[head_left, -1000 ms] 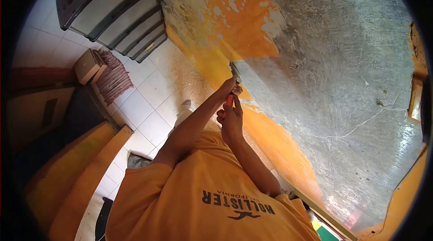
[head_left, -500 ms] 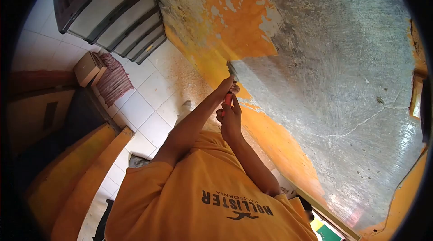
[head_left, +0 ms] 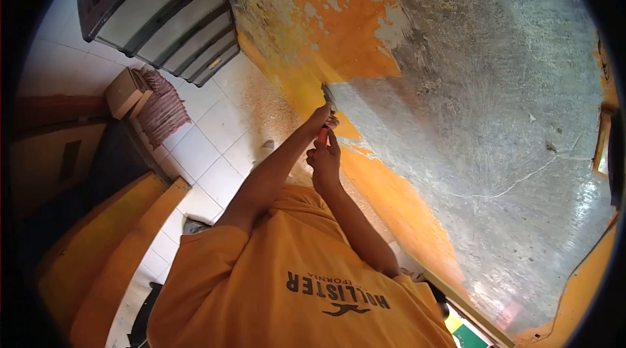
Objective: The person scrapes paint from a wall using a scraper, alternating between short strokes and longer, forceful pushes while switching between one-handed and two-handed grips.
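A scraper with a red handle [head_left: 323, 134] points up and away from me, its dark blade [head_left: 327, 93] at the wall. The blade meets the edge between yellow-orange paint [head_left: 303, 77] and bare grey plaster [head_left: 456, 107]. My right hand [head_left: 324, 160] is wrapped around the handle. Farther forward, my left hand [head_left: 321, 116] grips the scraper close to its blade. Fingers of both hands partly hide the tool between them.
A dark-framed drawer unit [head_left: 169, 19] stands at upper left. Below it are a reddish ribbed cloth [head_left: 163, 110] and a brown box [head_left: 124, 94] on the tiled floor [head_left: 218, 146]. Paint crumbs [head_left: 261, 97] lie along the wall's foot. An orange ledge [head_left: 130, 250] is at lower left.
Both hands and the scraper have shifted slightly left and upward in view, with the blade still at the paint edge. The grip looks the same. My view has shifted slightly.
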The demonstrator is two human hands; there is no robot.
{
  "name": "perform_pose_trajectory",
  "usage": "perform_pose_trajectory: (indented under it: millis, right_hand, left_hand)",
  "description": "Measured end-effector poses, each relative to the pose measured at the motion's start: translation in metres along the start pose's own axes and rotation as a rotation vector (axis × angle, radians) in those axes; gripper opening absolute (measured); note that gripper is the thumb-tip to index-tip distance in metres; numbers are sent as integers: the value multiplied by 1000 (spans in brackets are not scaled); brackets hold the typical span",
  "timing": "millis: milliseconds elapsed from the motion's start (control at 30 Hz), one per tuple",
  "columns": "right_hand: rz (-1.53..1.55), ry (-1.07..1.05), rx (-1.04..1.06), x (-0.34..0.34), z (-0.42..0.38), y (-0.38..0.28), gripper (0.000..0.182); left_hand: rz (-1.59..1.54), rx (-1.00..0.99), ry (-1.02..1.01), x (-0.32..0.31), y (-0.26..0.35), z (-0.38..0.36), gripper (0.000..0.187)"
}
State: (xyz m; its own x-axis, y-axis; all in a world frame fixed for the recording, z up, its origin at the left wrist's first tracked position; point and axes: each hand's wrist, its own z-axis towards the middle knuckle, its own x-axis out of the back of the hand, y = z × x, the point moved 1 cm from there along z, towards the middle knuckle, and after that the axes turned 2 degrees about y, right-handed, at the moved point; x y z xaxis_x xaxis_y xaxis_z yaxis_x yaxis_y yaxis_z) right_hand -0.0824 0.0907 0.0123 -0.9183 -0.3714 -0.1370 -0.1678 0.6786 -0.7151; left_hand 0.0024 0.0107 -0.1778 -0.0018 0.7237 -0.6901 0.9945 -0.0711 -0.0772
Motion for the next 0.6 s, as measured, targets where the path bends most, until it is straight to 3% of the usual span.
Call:
perform_pose_trajectory:
  millis: [133, 333, 467, 600]
  right_hand:
    - [88, -58, -13, -2, -19, -22, 64]
    - [58, -46, 1, 2, 6, -7, 65]
    - [-27, -1, -5, 2, -4, -6, 64]
    - [-66, -37, 38, 2, 3, 21, 63]
  left_hand:
    - [-60, -20, -134, -1, -13, 5, 38]
    - [8, -91, -6, -1, -3, -2, 32]
    - [-49, -69, -146, 7, -7, 10, 36]
    - [23, -40, -98, 33, -2, 35, 37]
